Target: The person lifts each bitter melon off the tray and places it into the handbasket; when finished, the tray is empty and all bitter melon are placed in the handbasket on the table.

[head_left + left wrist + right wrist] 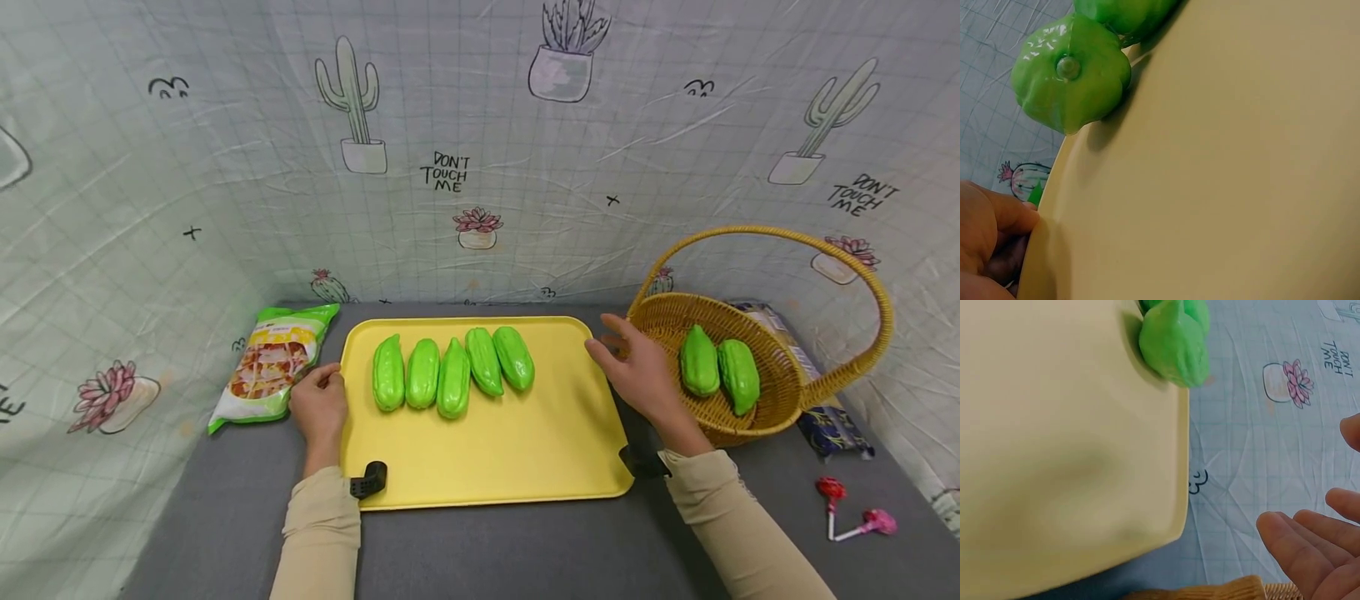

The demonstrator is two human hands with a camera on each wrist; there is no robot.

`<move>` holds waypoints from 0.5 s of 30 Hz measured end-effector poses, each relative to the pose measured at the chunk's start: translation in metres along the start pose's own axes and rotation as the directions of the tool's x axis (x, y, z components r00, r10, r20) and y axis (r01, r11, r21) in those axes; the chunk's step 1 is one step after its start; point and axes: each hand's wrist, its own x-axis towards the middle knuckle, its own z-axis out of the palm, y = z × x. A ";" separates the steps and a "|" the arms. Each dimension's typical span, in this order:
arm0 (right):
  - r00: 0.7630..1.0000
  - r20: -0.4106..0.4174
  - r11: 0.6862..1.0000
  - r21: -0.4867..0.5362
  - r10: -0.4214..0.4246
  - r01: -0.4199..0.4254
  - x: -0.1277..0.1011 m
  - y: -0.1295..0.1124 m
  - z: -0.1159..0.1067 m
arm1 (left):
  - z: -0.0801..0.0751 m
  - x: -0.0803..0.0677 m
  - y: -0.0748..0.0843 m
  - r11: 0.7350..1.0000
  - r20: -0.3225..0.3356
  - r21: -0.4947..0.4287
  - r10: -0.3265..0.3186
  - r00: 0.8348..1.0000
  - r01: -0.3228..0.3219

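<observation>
My left hand point(321, 406) is at the left edge of the yellow tray point(502, 458). In the left wrist view its curled fingers point(1013, 212) grip the tray rim. Several glossy green, ridged, elongated fruits point(453, 379) lie in a row across the tray's back half. Above the right rim hovers my right hand point(641, 371), its fingers spread and holding nothing, close to the wicker basket point(780, 392). Inside the basket lie two more fruits of that kind, a left one point(699, 361) and a right one point(738, 375). The basket handle arches upright.
A green and white snack bag point(273, 362) lies left of the tray. Dark blue packets point(832, 429) are partly hidden behind the basket. Two lollipops, one red point(831, 488) and one pink point(879, 522), lie at the front right. A patterned cloth point(465, 108) hangs behind the grey table point(480, 550).
</observation>
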 end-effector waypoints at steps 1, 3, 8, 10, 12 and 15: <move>1.000 0.006 1.000 0.006 0.004 -0.004 0.000 -0.001 0.001 | 0.000 0.000 0.000 1.000 0.000 -0.002 0.004 1.000 -0.004; 1.000 0.013 1.000 0.011 0.008 -0.008 0.001 -0.001 0.004 | 0.000 0.001 0.000 1.000 0.000 -0.005 0.009 1.000 -0.009; 1.000 0.026 1.000 0.025 0.005 -0.006 0.002 -0.003 0.010 | 0.000 0.002 -0.001 1.000 0.001 -0.003 0.004 1.000 -0.004; 1.000 0.027 1.000 0.026 0.002 -0.003 0.003 -0.003 0.012 | 0.000 0.002 -0.001 1.000 0.000 -0.001 0.004 1.000 -0.004; 1.000 0.031 1.000 0.026 -0.001 0.000 0.003 -0.004 0.013 | 0.000 0.002 -0.001 1.000 -0.001 0.000 0.005 1.000 -0.005; 0.999 0.031 1.000 0.019 -0.008 0.008 0.003 -0.004 0.015 | 0.000 0.001 -0.001 1.000 -0.001 0.005 0.006 1.000 -0.006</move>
